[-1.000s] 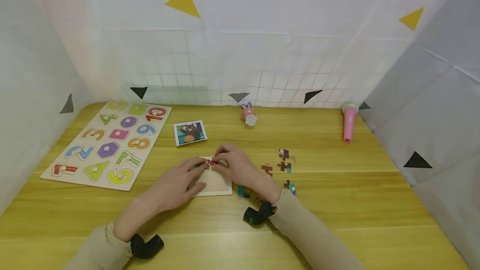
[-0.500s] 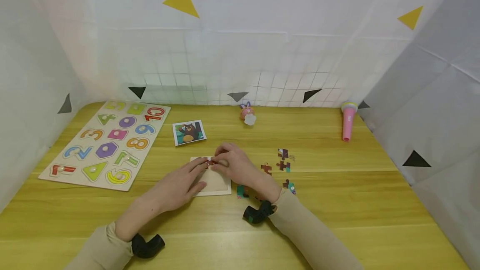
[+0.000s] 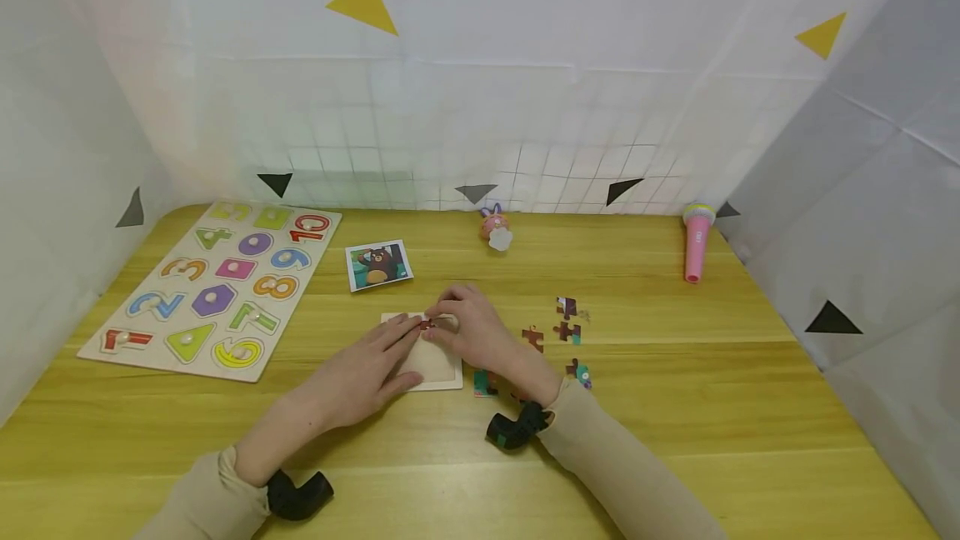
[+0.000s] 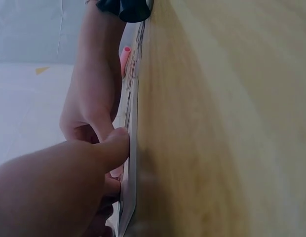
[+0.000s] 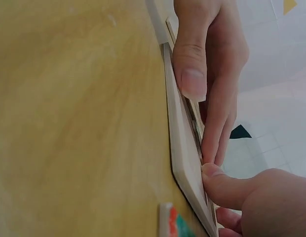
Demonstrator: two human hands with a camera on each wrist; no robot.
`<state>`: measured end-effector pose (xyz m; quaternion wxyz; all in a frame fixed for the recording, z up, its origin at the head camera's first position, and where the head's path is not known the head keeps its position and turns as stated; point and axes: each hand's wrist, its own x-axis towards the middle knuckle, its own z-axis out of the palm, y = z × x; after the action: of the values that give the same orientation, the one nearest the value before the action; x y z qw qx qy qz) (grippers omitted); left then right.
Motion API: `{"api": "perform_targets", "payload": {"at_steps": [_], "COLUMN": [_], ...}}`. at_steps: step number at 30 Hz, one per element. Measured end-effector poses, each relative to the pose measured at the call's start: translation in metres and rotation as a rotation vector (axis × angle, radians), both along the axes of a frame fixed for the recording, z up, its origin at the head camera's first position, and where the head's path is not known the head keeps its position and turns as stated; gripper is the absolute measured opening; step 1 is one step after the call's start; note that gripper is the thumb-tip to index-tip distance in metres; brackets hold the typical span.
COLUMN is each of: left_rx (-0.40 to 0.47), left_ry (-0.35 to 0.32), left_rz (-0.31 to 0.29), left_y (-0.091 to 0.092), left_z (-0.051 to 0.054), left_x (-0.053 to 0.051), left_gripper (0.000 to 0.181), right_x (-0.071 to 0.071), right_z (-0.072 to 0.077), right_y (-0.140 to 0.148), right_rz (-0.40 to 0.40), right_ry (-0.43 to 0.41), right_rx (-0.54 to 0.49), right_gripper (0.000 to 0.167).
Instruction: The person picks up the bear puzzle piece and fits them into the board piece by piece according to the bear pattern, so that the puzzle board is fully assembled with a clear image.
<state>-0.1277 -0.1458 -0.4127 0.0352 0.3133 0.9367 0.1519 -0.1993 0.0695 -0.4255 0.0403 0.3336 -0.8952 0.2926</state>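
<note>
A small wooden tray [image 3: 441, 363] lies on the table, its lower part bare. At its top edge a brown bear puzzle piece [image 3: 426, 325] is partly covered by fingers. My right hand [image 3: 478, 332] pinches this piece between thumb and index finger. My left hand [image 3: 356, 377] lies across the tray's left side, fingers nearly straight, their tips against the piece; its thumb rests over the tray's lower part. In the right wrist view, the right thumb [image 5: 224, 187] meets the left fingertips [image 5: 212, 153] at the tray's rim [image 5: 180, 148].
Several loose puzzle pieces [image 3: 567, 332] lie right of the tray, some partly behind my right wrist. A bear picture card [image 3: 378, 266] and a rabbit figure [image 3: 496, 228] stand beyond. The number board [image 3: 213, 294] is at left, a pink microphone [image 3: 697, 244] at far right.
My left hand has shifted slightly right, its thumb now further over the tray. The right fingers have moved slightly at the piece, which is more covered than before.
</note>
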Motion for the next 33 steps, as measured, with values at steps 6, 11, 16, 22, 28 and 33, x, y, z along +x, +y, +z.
{"api": "perform_targets", "payload": {"at_steps": [6, 11, 16, 22, 28, 33], "left_rx": [0.003, 0.02, 0.021, 0.032, 0.025, 0.026], "left_ry": [-0.04, -0.046, -0.055, -0.06, -0.058, -0.07], "left_rz": [0.024, 0.02, 0.023, 0.024, 0.029, 0.038], "left_y": [0.001, 0.0, 0.0, 0.0, 0.001, 0.001], "left_z": [0.001, 0.0, -0.001, -0.002, -0.003, -0.003], "left_x": [0.0, -0.001, 0.0, 0.0, 0.0, -0.001], "left_gripper": [0.085, 0.089, 0.088, 0.088, 0.087, 0.087], "right_x": [0.0, -0.001, -0.001, 0.001, 0.004, 0.007], "right_z": [0.001, 0.001, 0.003, 0.011, 0.024, 0.03], "right_y": [0.0, 0.001, 0.002, 0.01, 0.025, 0.045], "right_rz": [0.008, 0.014, 0.033, 0.081, 0.062, 0.021], "right_ry": [0.004, -0.011, -0.025, -0.046, -0.08, -0.114], "right_rx": [0.0, -0.003, 0.009, 0.054, 0.042, -0.015], "right_gripper": [0.025, 0.026, 0.027, 0.028, 0.035, 0.036]}}
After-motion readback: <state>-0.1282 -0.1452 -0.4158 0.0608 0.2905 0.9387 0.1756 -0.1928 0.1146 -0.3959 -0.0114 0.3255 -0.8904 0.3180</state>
